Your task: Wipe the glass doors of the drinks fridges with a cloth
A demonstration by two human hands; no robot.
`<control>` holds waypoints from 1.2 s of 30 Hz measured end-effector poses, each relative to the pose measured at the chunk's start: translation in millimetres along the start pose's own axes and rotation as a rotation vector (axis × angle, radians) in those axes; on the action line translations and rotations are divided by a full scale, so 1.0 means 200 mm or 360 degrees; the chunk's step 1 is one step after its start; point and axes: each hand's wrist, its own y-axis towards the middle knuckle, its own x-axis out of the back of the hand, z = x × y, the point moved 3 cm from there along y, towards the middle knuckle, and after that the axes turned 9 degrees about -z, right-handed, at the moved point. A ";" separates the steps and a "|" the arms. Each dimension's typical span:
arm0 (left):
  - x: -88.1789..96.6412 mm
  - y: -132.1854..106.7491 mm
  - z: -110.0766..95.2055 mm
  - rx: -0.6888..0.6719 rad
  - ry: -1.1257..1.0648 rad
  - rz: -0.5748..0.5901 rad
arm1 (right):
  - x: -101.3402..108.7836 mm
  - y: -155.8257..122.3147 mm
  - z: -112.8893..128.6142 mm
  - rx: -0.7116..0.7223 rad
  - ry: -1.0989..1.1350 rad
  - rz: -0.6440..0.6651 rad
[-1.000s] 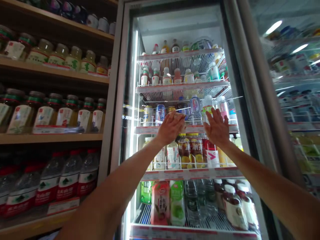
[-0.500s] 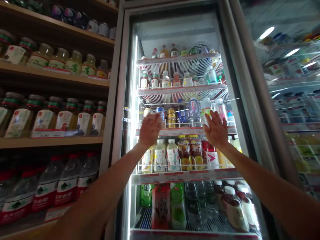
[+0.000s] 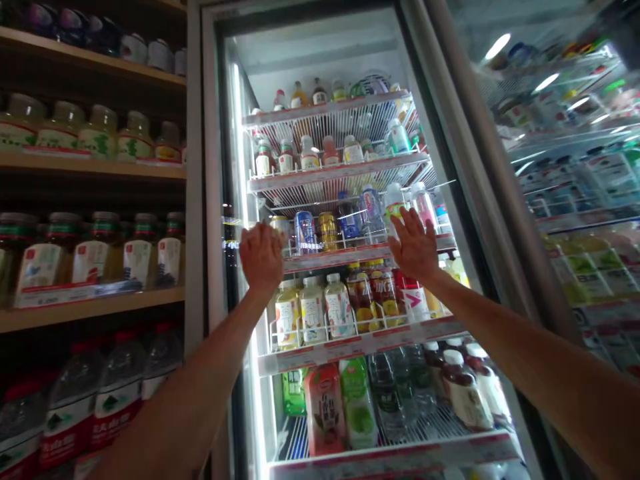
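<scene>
Head view: left hand [image 3: 261, 257] and right hand [image 3: 414, 243] were open and empty, fingers spread, palms at the glass door of a drinks cooler [image 3: 209, 167], contact unclear. Behind the glass, a blue can [image 3: 305, 233] stood just beside the left hand.

Glass door [image 3: 320, 60] of a refrigerated drinks cooler [image 3: 210, 200], closed and lit from inside. Behind the pane, a blue-and-silver can [image 3: 305, 233] and a gold can [image 3: 328, 231] stand upright on a wire shelf [image 3: 340, 257], beside clear plastic bottles [image 3: 373, 213].
</scene>
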 end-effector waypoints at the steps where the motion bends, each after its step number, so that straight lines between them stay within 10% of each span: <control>1: 0.00 0.01 0.02 0.0099 0.0029 -0.0034 | 0.00 0.00 0.00 0.0001 0.0007 -0.0009; 7: -0.03 -0.11 -0.24 -0.0716 -0.0228 0.0338 | 0.00 0.00 -0.01 0.0022 0.0006 -0.0003; 13: 0.01 -0.01 0.03 0.0006 -0.0029 0.0039 | 0.01 0.00 0.00 0.0018 -0.0017 -0.0018; 19: 0.04 -0.17 -0.09 -0.0846 -0.0252 0.0344 | 0.01 0.00 -0.01 0.0014 0.0015 -0.0032; 25: 0.10 -0.13 0.14 -0.0115 -0.0040 -0.0145 | 0.01 0.00 0.00 -0.0011 0.0000 -0.0036; 32: 0.06 -0.24 -0.10 -0.1043 -0.0325 0.0398 | 0.01 0.00 0.00 -0.0007 -0.0021 0.0008; 36: 0.10 -0.14 0.09 -0.0393 -0.0057 -0.0020 | 0.01 0.00 0.00 -0.0005 -0.0036 -0.0002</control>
